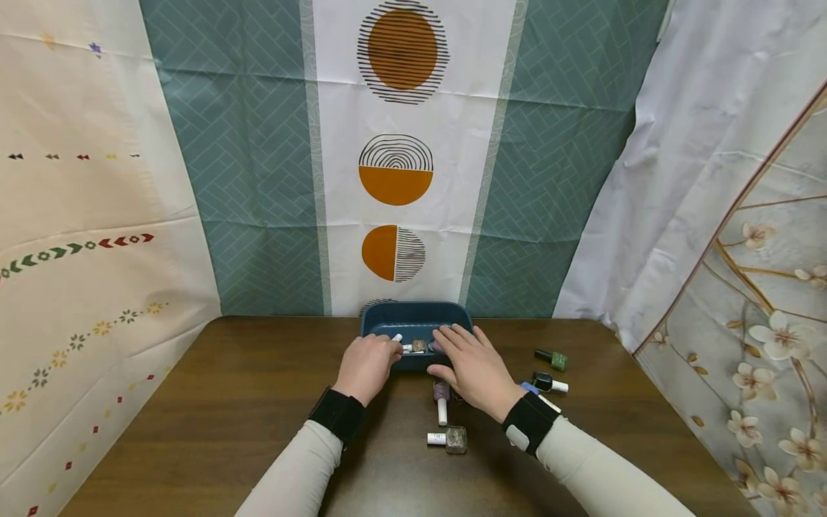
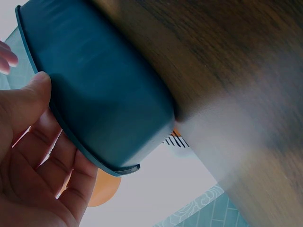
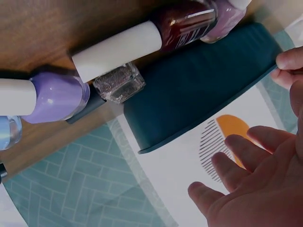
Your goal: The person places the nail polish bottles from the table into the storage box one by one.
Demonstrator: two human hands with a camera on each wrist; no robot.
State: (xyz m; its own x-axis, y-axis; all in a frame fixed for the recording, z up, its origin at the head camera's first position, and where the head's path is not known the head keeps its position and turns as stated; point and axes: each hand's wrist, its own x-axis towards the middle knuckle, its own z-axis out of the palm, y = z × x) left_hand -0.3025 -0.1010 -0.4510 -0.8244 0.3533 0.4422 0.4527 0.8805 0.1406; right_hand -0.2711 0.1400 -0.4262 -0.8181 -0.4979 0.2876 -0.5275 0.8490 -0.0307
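Observation:
A dark blue plastic bin (image 1: 413, 364) stands at the back of the table with several nail polish bottles (image 1: 418, 346) inside. My left hand (image 1: 370, 365) holds the bin's front rim near its left corner; in the left wrist view the thumb (image 2: 40, 87) presses the rim and the other fingers lie behind it. My right hand (image 1: 474, 370) reaches over the bin's right front side with spread fingers, and in the right wrist view nothing is gripped. In front of the bin lie a purple bottle with a white cap (image 1: 442, 402) and a glittery square bottle (image 1: 456, 439).
At the right lie a green bottle (image 1: 558, 361) and a black bottle with a white cap (image 1: 543, 381). Near the right hand are a dark red bottle (image 3: 187, 23), a lavender bottle (image 3: 57, 97) and a light blue one (image 3: 9, 132). Patterned curtains (image 1: 261, 158) hang behind the table.

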